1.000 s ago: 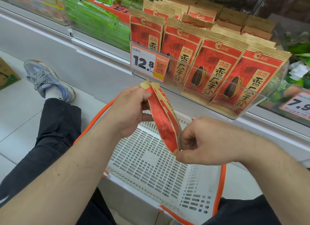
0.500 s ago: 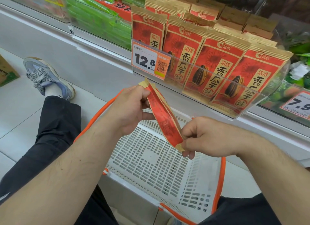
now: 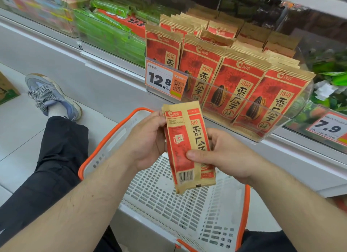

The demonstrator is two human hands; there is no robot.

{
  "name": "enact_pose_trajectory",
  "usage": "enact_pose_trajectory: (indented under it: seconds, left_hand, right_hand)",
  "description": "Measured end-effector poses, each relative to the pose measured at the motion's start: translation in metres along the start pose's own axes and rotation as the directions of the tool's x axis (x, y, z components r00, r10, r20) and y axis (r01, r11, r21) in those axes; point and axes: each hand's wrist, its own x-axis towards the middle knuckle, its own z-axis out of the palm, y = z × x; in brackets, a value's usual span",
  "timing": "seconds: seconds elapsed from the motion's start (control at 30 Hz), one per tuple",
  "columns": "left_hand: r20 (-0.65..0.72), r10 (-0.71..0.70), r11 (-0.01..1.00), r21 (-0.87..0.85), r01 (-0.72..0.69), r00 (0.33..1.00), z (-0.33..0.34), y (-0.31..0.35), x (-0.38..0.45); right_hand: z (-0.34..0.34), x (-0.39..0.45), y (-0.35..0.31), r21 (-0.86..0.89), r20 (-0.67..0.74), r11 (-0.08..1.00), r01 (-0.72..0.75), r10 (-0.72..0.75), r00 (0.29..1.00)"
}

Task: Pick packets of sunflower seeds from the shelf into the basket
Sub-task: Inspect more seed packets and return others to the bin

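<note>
I hold red-and-tan sunflower seed packets (image 3: 185, 144) above the white basket (image 3: 161, 199), back side with barcode facing me. My left hand (image 3: 148, 141) grips their upper left edge. My right hand (image 3: 223, 154) grips the right side, thumb pressed on the face. Two packets seem stacked together; the one behind is mostly hidden. On the shelf, several rows of the same packets (image 3: 236, 82) stand upright in a clear plastic bin (image 3: 277, 126).
The basket has orange handles (image 3: 244, 214) and a perforated floor with nothing in it. A price tag reading 12.8 (image 3: 165, 81) hangs on the bin. Green snack packs (image 3: 112, 33) fill the shelf to the left. My leg and a grey shoe (image 3: 50, 95) lie on the tiled floor.
The packets were edge-on to me; now they are turned flat, showing the printed back. My right hand moved from the bottom corner to the right side.
</note>
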Motion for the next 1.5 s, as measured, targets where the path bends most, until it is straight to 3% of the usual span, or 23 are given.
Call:
enact_pose_trajectory:
  seconds: [0.07, 0.17, 0.33, 0.5, 0.63, 0.77, 1.0, 1.17, 1.33, 1.5]
  left_hand:
    - [-0.058, -0.004, 1.000, -0.005, 0.004, 0.998, 0.004, -0.001, -0.001]
    - [-0.140, 0.023, 0.999, 0.029, -0.019, 0.990, 0.007, -0.001, -0.003]
    - [-0.203, 0.118, 0.978, 0.193, -0.078, 0.972, 0.012, -0.004, -0.006]
    - [-0.177, 0.127, 0.969, 0.234, -0.083, 0.976, 0.022, -0.003, -0.011]
    - [-0.192, 0.104, 0.972, 0.226, -0.059, 0.976, 0.023, -0.001, -0.011]
    - [-0.232, 0.071, 0.984, 0.179, -0.029, 0.970, 0.020, 0.001, -0.010]
    - [-0.283, 0.028, 0.986, 0.165, 0.020, 0.959, 0.018, -0.002, -0.006]
    - [-0.332, 0.012, 0.993, 0.114, 0.028, 0.943, 0.014, -0.003, 0.000]
    - [-0.369, -0.019, 0.997, 0.069, 0.047, 0.929, 0.013, -0.007, 0.006]
    - [-0.381, -0.064, 0.996, 0.035, 0.084, 0.922, 0.011, -0.019, 0.012]
  right_hand:
    - [0.001, 0.003, 0.001, -0.141, -0.129, 0.990, 0.026, -0.045, 0.991]
    - [0.006, 0.004, 0.003, -0.223, -0.195, 0.974, 0.033, -0.078, 0.978]
    - [0.006, 0.003, -0.001, -0.145, -0.287, 0.985, 0.096, -0.135, 0.948]
    - [0.000, 0.004, -0.006, -0.085, -0.376, 0.992, 0.091, -0.117, 0.919]
    - [-0.003, 0.001, -0.007, -0.008, -0.287, 0.997, 0.082, -0.081, 0.954]
    - [-0.006, -0.003, -0.007, -0.130, -0.089, 0.992, -0.001, -0.011, 0.996]
    - [-0.007, -0.002, -0.006, -0.147, 0.005, 0.989, 0.030, -0.030, 1.000]
    - [-0.008, -0.008, -0.007, -0.176, 0.173, 0.984, 0.007, 0.024, 0.985]
    - [-0.009, -0.008, -0.006, -0.130, 0.190, 0.990, 0.047, -0.022, 0.981]
    - [-0.006, -0.010, -0.004, -0.258, 0.187, 0.963, 0.081, -0.032, 0.982]
